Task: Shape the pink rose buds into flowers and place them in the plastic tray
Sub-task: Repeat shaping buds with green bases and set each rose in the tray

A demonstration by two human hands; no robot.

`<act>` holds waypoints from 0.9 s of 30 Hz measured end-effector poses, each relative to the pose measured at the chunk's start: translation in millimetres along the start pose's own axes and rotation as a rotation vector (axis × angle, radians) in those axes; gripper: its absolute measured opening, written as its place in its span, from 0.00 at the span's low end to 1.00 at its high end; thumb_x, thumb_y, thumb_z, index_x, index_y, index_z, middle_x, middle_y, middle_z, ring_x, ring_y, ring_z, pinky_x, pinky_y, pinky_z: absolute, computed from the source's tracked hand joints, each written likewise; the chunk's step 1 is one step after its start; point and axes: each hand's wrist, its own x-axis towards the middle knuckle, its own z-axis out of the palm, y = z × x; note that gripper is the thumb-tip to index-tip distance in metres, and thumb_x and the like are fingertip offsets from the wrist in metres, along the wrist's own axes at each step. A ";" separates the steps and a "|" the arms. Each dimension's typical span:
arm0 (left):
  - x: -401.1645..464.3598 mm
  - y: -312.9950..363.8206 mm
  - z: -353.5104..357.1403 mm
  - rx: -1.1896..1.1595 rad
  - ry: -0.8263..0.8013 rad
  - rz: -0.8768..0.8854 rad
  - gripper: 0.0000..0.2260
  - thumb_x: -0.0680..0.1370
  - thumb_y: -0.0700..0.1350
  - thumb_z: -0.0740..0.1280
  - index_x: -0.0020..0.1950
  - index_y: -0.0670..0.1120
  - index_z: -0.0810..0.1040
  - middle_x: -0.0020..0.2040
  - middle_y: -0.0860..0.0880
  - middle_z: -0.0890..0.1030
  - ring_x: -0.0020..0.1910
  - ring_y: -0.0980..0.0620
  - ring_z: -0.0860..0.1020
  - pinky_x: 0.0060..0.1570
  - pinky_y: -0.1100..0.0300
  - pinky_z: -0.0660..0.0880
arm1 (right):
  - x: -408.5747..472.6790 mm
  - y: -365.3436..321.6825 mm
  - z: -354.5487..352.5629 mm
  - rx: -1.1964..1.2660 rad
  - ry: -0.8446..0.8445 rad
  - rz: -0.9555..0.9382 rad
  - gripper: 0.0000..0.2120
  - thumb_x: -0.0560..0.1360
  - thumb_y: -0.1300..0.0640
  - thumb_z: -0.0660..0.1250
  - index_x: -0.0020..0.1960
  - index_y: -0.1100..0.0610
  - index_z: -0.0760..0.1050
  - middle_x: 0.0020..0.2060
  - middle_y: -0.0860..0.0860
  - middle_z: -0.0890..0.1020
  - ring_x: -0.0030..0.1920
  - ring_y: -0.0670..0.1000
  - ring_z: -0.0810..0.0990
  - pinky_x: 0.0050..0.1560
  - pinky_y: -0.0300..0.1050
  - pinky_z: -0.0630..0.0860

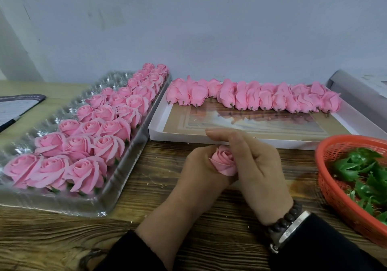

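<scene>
Head view is showing both hands over the wooden bench [62, 239]: the left hand [196, 170] is cupping a pink rose bud [224, 162] in a closed grip while the right hand [251, 164] is pinching its outer petals. Peeling them outward gently and evenly would likely suit. Beyond, the plastic tray [125, 145] is lying left, unshaped buds [251, 97] in a white box [230, 140] ahead, and a red basket [335, 187] crowding the right.

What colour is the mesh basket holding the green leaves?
Red-orange basket, at the right edge of the head view.
</scene>
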 end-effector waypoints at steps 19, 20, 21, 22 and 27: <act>-2.5 9.6 -4.5 0.218 -0.224 -0.109 0.09 0.76 0.37 0.65 0.43 0.51 0.73 0.31 0.55 0.76 0.28 0.59 0.76 0.27 0.68 0.71 | 6.6 -1.8 -11.4 -0.274 -0.468 -0.053 0.21 0.72 0.54 0.61 0.64 0.41 0.71 0.55 0.42 0.80 0.58 0.41 0.75 0.62 0.44 0.70; -1.6 8.4 -5.1 0.139 -0.169 -0.104 0.09 0.75 0.36 0.66 0.40 0.50 0.75 0.31 0.55 0.78 0.30 0.59 0.77 0.28 0.69 0.72 | 5.6 -1.2 -11.9 -0.248 -0.428 -0.032 0.21 0.72 0.50 0.63 0.64 0.38 0.68 0.55 0.42 0.80 0.58 0.41 0.75 0.61 0.44 0.71; -0.9 7.2 -5.6 0.082 -0.115 -0.109 0.10 0.74 0.36 0.67 0.38 0.50 0.77 0.31 0.55 0.80 0.32 0.60 0.79 0.30 0.70 0.73 | 4.9 -0.9 -11.6 -0.193 -0.369 -0.010 0.20 0.71 0.47 0.64 0.63 0.38 0.68 0.57 0.42 0.79 0.59 0.41 0.75 0.61 0.43 0.72; -0.6 5.7 -5.3 0.035 -0.063 -0.114 0.08 0.73 0.35 0.68 0.38 0.48 0.79 0.32 0.53 0.81 0.34 0.59 0.80 0.32 0.69 0.74 | 4.4 -0.2 -10.3 -0.113 -0.293 0.012 0.19 0.71 0.46 0.64 0.62 0.39 0.70 0.58 0.41 0.79 0.60 0.40 0.75 0.61 0.41 0.72; -1.6 -0.7 2.7 0.081 0.042 -0.031 0.05 0.72 0.37 0.69 0.38 0.46 0.79 0.35 0.50 0.82 0.34 0.58 0.79 0.34 0.69 0.74 | 3.7 3.0 1.1 0.088 -0.022 0.086 0.14 0.73 0.43 0.58 0.53 0.46 0.78 0.49 0.41 0.83 0.53 0.40 0.80 0.52 0.33 0.74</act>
